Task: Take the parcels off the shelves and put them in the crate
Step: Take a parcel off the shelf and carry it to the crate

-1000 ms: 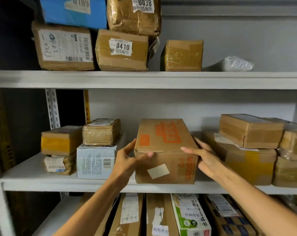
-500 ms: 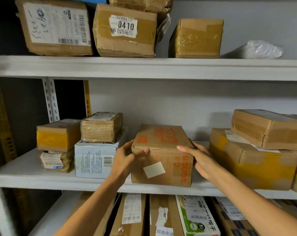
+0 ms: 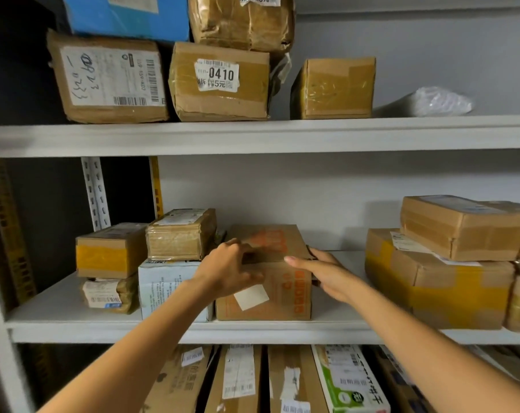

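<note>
Two bare forearms enter from the lower edge and reach up to the middle shelf [image 3: 163, 332].

Lower tier, nearest: several brown cartons [image 3: 237, 377] stand on edge, with a green-and-white box [image 3: 351, 380] beside them on the right.

Middle tier, at the front: the orange-printed parcel [image 3: 282, 293] sits flat on the middle shelf, its front face close to the front lip, with a blank white label [image 3: 251, 297] on that face. The left hand [image 3: 226, 269] clasps its upper left corner, fingers curled over the top and thumb down the front. The right hand [image 3: 321, 272] grasps the upper right corner, thumb laid along the top front edge and fingers wrapped around the right side. Slight blur affects both hands.

Adjacent left: a white box [image 3: 163, 281] touches the parcel and carries a tape-wrapped packet [image 3: 181, 234]. Further left, a yellow-taped carton [image 3: 111, 251] rests on a small labelled bundle [image 3: 109, 296].

Adjacent right, apart from the parcel: a large yellow-banded carton [image 3: 437, 290] bears a plain carton [image 3: 461, 228].

Upper shelf [image 3: 282, 135], farthest: a carton with a large shipping label [image 3: 109, 81], a carton marked 0410 [image 3: 220, 81], a small taped carton [image 3: 336, 87] and a white plastic bag [image 3: 431, 102]. A blue box [image 3: 127, 13] and a wrapped brown parcel [image 3: 240, 22] are stacked above.
</note>
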